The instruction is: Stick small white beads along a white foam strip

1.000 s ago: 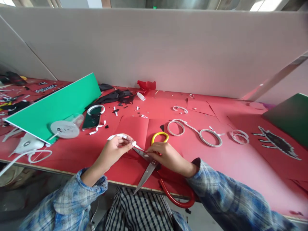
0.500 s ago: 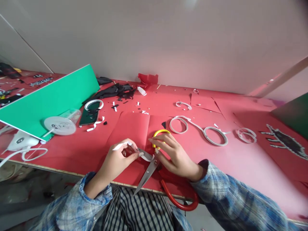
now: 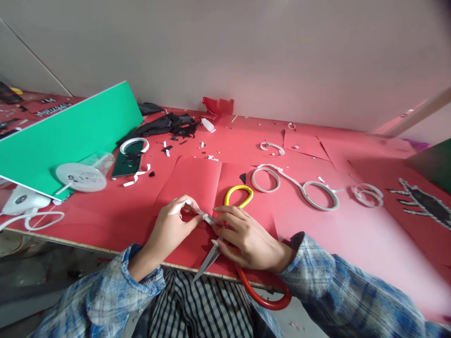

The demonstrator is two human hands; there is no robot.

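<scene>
A narrow white strip [image 3: 196, 212], which looks like tape, is stretched between my two hands above the red sheet. My left hand [image 3: 171, 223] pinches it between thumb and fingers, with a white end sticking out over the forefinger. At the strip's other end, the bent fingertips of my right hand [image 3: 244, 237] are closed on it; the exact grip is partly hidden. Beneath the right hand lies a pair of scissors with one yellow handle [image 3: 238, 188] and one red handle [image 3: 264, 300]. Their steel blades [image 3: 207, 263] point over the table's front edge.
White rings of tape [image 3: 321, 196] lie to the right, beside a dark cut-out [image 3: 428, 204] with a pale beaded-looking edge. On the left are a phone [image 3: 127, 165], a clear plastic spool [image 3: 81, 177], a white glue gun [image 3: 24, 201] and a leaning green board [image 3: 81, 136].
My right hand has moved left and down from beside the yellow handle to the strip, meeting my left fingertips. More of the yellow handle shows now, and the scissors stay in place.
</scene>
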